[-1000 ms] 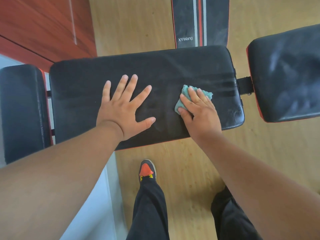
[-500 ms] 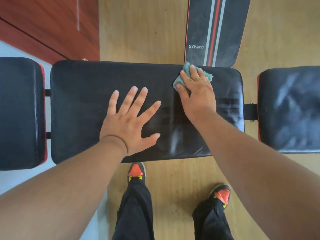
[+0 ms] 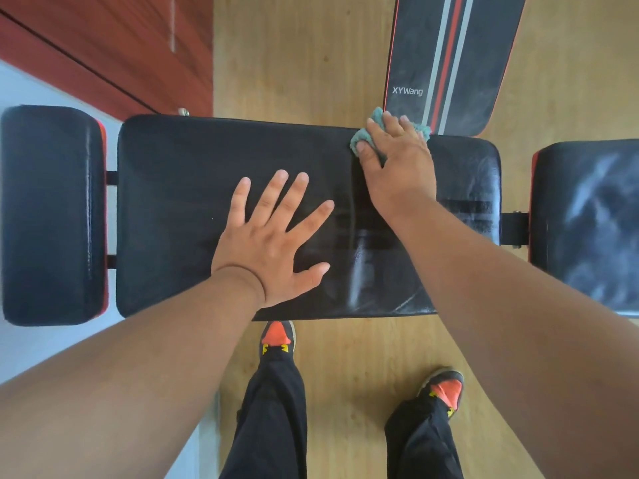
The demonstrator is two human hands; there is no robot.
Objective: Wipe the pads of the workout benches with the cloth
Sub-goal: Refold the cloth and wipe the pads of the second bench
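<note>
Teal cloth (image 3: 377, 134), bunched under right hand (image 3: 397, 167), on black pad (image 3: 179, 209).

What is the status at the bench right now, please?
Right hand pressing the teal terry cloth at the far edge of the long black vinyl pad. Left hand flat on it, fingers spread. Nothing in the way.

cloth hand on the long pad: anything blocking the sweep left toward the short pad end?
Yes. The left hand lies flat with fingers spread on the middle of the long pad, left of and nearer than the cloth under the right hand. Along the far edge nothing visible blocks the sweep; nearer strokes would meet that hand.
</note>
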